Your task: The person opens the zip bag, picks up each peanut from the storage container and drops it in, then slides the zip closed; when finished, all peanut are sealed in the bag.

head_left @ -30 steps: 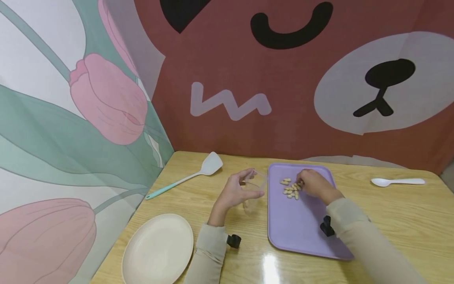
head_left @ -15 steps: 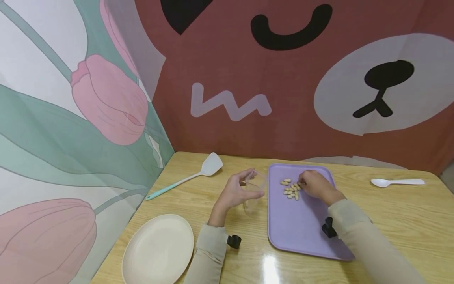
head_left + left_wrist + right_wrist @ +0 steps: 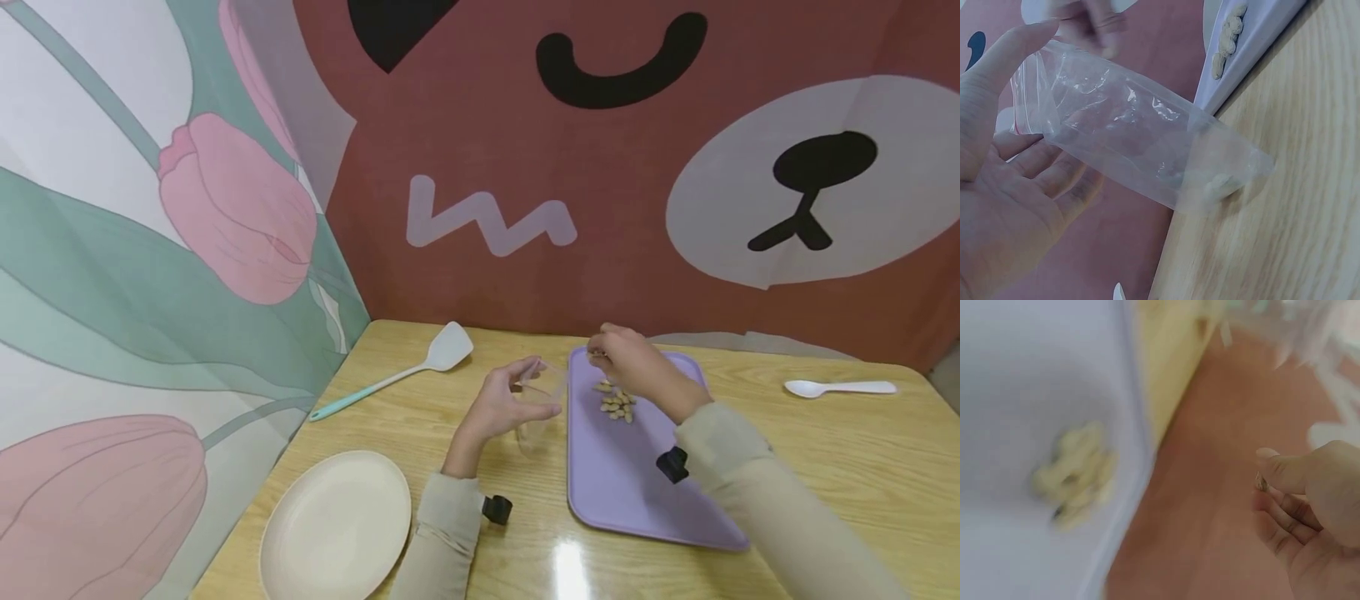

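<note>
Red backdrop (image 3: 622, 192), wooden table (image 3: 847, 450), peanuts (image 3: 621, 408)

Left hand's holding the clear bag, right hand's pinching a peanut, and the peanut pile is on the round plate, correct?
No, the peanut pile lies on the purple tray, as the head view shows. The left hand does hold the clear bag, and the right hand pinches a peanut.

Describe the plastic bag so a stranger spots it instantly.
On the wooden table, find the purple tray. Just left of it in the head view, the left hand holds the plastic bag. Unlike the opaque tray and cream plate, it is see-through, with a red line near its mouth.
</note>
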The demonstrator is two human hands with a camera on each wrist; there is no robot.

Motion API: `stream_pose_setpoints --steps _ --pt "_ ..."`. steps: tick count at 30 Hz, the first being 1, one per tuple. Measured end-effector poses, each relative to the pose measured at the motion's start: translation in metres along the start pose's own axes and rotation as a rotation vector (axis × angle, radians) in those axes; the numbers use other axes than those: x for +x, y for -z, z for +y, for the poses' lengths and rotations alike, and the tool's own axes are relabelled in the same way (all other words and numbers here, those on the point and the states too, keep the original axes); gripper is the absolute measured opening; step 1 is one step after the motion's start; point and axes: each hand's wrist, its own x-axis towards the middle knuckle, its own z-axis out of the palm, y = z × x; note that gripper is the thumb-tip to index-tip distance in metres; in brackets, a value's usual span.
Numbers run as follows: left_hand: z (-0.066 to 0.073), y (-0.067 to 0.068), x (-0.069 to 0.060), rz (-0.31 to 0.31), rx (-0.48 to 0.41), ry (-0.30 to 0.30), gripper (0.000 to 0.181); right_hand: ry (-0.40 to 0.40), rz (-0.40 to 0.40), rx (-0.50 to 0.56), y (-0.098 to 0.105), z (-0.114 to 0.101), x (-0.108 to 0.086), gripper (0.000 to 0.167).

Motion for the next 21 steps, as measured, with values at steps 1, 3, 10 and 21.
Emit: stream_pose_setpoints --steps 1,3,10,21 --pt "0.0 0.0 0.0 0.0 0.005 -0.001 0.087 0.015 0.007 0.004 0.002 -0.006 0.002 0.013" --pt "-0.001 0.0 0.001 0.0 0.011 0.001 0.086 0.06 0.031 0.023 0.004 -0.02 0.005 0.014" --pt "0.001 0.0 0.003 -0.01 0.018 -0.004 0.086 0.214 0.11 0.07 0.007 -0.055 0.009 0.011" --pt "0.0 0.001 0.001 -0.004 -0.014 -0.014 0.082 0.203 0.032 0.084 -0.002 -0.071 0.012 0.016"
